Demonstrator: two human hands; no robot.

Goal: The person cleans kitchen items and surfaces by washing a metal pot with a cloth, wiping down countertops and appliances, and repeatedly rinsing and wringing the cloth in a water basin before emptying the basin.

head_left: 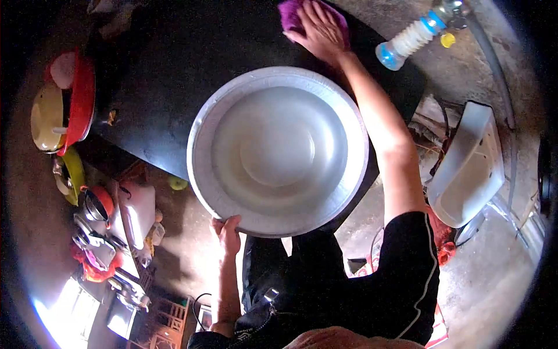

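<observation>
From where I stand, I see 2 bare hands at work around a wide metal basin (200,125). The basin holds cloudy liquid and sits in front of the person's body (349,285), its far part over a dark surface (151,75) and its near rim above the dark trousers (317,250). The left hand (228,231) grips the near rim, thumb on top; I can't tell how its other fingers sit underneath. The right hand (319,32) reaches past the basin and lies on a purple cloth (339,14) on the dark surface, its fingers stretched out and slightly apart, the thumb spread wider.

Over on the person's right, a ribbed tube (411,41) with blue ends hangs near a yellow piece (447,40), and a white sink (465,180) stands below. Across on the left, I see a red bowl (81,107) beside a yellowish bowl (46,119).
</observation>
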